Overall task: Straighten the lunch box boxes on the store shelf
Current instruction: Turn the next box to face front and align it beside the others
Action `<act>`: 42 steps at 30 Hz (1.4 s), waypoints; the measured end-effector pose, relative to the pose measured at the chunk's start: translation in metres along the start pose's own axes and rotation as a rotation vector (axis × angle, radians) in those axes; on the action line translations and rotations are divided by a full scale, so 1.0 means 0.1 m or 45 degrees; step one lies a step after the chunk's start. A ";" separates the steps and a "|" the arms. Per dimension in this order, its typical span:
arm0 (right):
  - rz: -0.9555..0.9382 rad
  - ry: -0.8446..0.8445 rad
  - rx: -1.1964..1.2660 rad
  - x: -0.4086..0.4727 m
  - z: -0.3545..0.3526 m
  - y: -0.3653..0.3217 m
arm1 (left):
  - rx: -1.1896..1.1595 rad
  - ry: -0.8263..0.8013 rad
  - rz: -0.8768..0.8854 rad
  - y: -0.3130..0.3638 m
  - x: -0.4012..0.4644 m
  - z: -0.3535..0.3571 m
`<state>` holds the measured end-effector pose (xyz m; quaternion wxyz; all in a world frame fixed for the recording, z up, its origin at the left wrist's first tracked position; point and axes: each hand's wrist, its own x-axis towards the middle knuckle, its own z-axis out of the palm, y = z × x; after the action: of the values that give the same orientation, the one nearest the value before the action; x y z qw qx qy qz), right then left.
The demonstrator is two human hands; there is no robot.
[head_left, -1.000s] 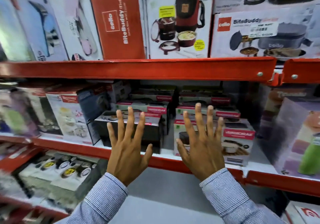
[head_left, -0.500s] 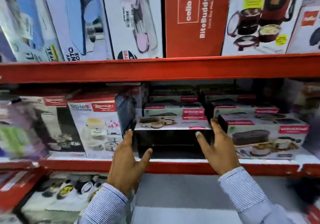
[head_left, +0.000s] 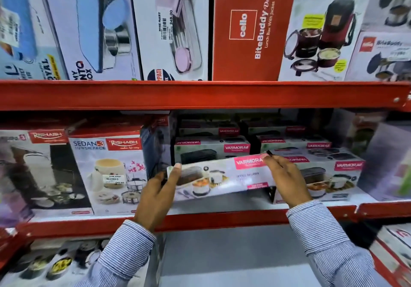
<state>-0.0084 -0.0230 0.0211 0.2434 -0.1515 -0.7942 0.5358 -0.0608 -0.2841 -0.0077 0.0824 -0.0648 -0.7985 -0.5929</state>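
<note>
A flat white Varmora lunch box box (head_left: 222, 179) with a pink label is held above the front of the middle shelf, tilted so its printed face points at me. My left hand (head_left: 159, 194) grips its left end and my right hand (head_left: 287, 180) grips its right end. Behind it stand stacked Varmora boxes (head_left: 211, 150), and another stack (head_left: 322, 171) sits just to the right.
Rishabh Sedan lunch pack boxes (head_left: 106, 171) stand upright to the left. The red shelf rail (head_left: 211, 220) runs below my hands. Cello BiteBuddy boxes (head_left: 249, 28) and other boxes fill the upper shelf. More boxes lie on the lowest shelf at left.
My hands went from spread open in front of the shelf to the sides of the Varmora box, then lifted and tipped it so its face shows. The camera shifted left.
</note>
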 end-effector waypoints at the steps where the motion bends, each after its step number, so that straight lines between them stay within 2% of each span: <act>1: 0.004 0.040 0.010 0.01 -0.02 0.02 | 0.018 0.026 0.014 0.00 0.00 0.00; 4: 0.035 0.119 0.038 0.01 -0.06 0.07 | 0.082 0.146 0.056 0.01 0.01 0.00; 9: -0.049 0.159 0.021 0.09 -0.05 0.22 | 0.103 0.255 0.141 -0.07 0.09 0.02; 15: -0.019 0.034 -0.077 0.20 0.03 0.43 | 0.102 0.227 0.138 -0.22 0.08 0.11; 20: -0.013 0.034 -0.198 0.15 0.14 0.52 | -0.056 0.238 0.000 -0.34 0.08 0.21; 28: -0.086 0.041 -0.441 0.10 0.25 0.69 | -0.022 0.247 -0.066 -0.49 0.00 0.28; 42: -0.141 0.004 -0.433 0.02 0.26 0.83 | 0.251 0.275 0.075 -0.54 -0.03 0.30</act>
<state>-0.0257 -0.0105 -0.0629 0.2446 -0.1475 -0.8801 0.3794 -0.0706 -0.2712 -0.0675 0.1913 -0.0156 -0.8370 -0.5124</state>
